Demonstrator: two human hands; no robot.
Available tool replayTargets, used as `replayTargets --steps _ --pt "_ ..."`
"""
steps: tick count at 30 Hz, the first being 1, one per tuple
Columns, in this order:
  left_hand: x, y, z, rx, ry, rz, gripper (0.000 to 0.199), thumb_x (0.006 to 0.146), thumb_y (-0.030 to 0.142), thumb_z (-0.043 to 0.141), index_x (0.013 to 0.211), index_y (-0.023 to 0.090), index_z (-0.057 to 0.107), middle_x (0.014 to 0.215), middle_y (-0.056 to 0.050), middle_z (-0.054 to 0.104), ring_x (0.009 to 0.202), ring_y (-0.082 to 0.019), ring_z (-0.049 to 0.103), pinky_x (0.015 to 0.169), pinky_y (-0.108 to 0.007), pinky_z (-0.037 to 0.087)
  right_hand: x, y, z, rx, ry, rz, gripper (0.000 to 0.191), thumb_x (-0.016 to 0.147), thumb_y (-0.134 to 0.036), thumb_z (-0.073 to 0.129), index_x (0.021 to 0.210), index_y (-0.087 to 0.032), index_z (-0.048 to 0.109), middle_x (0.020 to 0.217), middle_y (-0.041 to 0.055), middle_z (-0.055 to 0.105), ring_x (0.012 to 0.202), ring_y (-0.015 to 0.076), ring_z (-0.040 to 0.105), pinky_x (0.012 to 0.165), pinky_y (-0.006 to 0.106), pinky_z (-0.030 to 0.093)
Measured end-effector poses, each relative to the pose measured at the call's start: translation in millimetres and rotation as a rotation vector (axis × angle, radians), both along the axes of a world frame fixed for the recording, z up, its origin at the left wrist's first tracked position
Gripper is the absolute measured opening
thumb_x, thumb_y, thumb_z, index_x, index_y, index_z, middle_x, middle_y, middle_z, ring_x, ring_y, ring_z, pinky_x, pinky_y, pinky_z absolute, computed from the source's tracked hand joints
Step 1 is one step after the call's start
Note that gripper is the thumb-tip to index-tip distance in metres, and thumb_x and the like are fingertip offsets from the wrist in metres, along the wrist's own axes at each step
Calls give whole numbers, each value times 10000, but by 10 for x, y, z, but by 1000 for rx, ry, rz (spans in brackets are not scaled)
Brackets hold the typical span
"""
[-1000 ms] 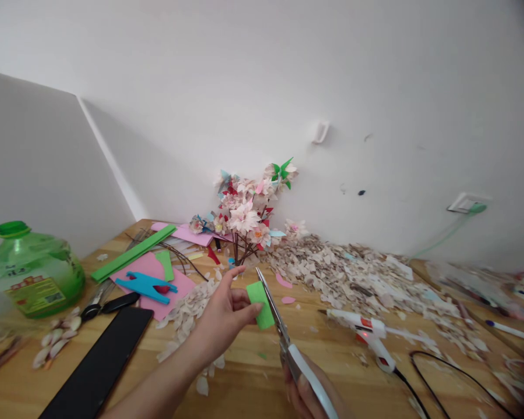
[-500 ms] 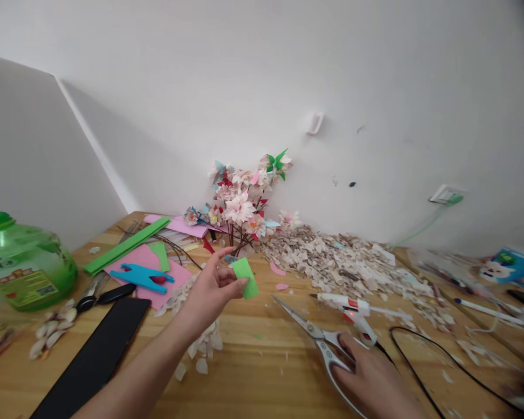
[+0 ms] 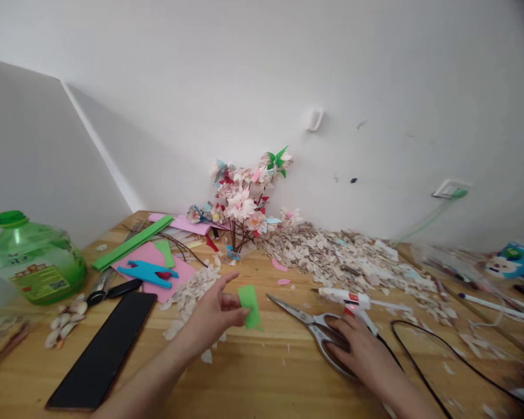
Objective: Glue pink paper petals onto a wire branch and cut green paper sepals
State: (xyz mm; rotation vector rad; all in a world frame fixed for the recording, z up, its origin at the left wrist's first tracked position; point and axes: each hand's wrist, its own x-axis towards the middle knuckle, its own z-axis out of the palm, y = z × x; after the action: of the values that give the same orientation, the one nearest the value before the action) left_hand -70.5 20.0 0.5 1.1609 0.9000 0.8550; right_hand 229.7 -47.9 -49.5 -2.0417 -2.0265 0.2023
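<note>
Now your left hand keeps the small green piece pinched between thumb and fingers, index finger stretched out apart from it; the piece hangs above the surface, in front of the flowers, lower against them than half a second ago. Your right hand shows the bigger change: a second ago it held the scissors up beside the green piece, and now they lie low to the right, well apart from it, blades together and pointing forward and left. Your right fingers spread over the handles, though you cannot tell whether they grip or merely rest there. Just beyond that hand lies the white glue gun, with the heap of petals behind it. Off to your left, the black phone and the blue forked piece on the pink sheet remain in place.
</note>
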Motion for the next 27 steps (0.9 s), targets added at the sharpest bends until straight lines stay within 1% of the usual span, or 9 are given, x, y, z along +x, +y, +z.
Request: replayTargets --steps 2,4,8,11,14,18,21,24,27 --pt "13 -48 -66 -40 3 -42 872 581 227 715 1308 110 248 548 62 588 535 -118 576 580 -257 429 -120 18 123 68 60 -16 190 731 -290 541 873 -201 630 948 100 614 965 285 532 864 412 386" --pt "33 -92 -118 -84 -17 -86 913 566 233 727 1322 107 231 531 68 586 529 -124 581 583 -263 430 -351 47 268 114 253 -8 152 750 -323 543 825 -215 620 910 81 618 896 257 558 813 388 421" --pt "65 -144 -230 -93 -26 -137 933 531 207 747 1320 119 255 543 61 599 528 -126 572 564 -249 400 -929 143 424 -144 861 178 266 738 -366 590 955 -212 591 857 40 635 779 189 593 702 305 475" --pt "66 -163 -327 -75 17 -147 895 518 180 744 1294 119 304 552 58 602 522 -118 559 539 -227 362 -1200 219 357 -349 1073 274 245 707 -330 640 915 -207 598 724 -11 606 650 137 569 583 241 465" --pt "62 -178 -397 -86 44 -129 852 506 160 739 1260 119 345 538 69 586 511 -117 552 524 -223 355 -1272 262 216 -361 1158 259 138 668 -287 668 750 -191 611 603 -43 556 564 109 529 533 212 434" --pt "60 -179 -426 -127 16 -117 731 538 193 720 1195 135 404 617 5 654 550 -152 595 570 -271 410 -1225 252 72 -233 1182 244 97 654 -285 682 707 -206 663 649 -23 591 635 129 558 593 228 447" --pt "47 -173 -394 -196 -21 -159 599 539 182 704 1089 158 469 732 -55 682 607 -186 623 583 -310 444 -1193 227 43 -120 1150 322 61 688 -277 662 685 -237 708 765 11 631 767 157 584 707 258 455" --pt "36 -172 -344 -315 -108 -187 454 570 178 654 996 175 500 804 -60 662 668 -201 636 619 -349 475 -1193 213 58 -16 1103 372 110 723 -245 623 667 -260 716 790 17 625 788 157 586 727 267 452" --pt "49 -176 -350 -330 -99 -169 383 595 221 671 935 174 501 737 -33 641 648 -178 624 624 -344 479 -1200 198 83 1 1049 379 144 742 -205 590 677 -252 710 793 20 612 785 156 584 721 269 449"
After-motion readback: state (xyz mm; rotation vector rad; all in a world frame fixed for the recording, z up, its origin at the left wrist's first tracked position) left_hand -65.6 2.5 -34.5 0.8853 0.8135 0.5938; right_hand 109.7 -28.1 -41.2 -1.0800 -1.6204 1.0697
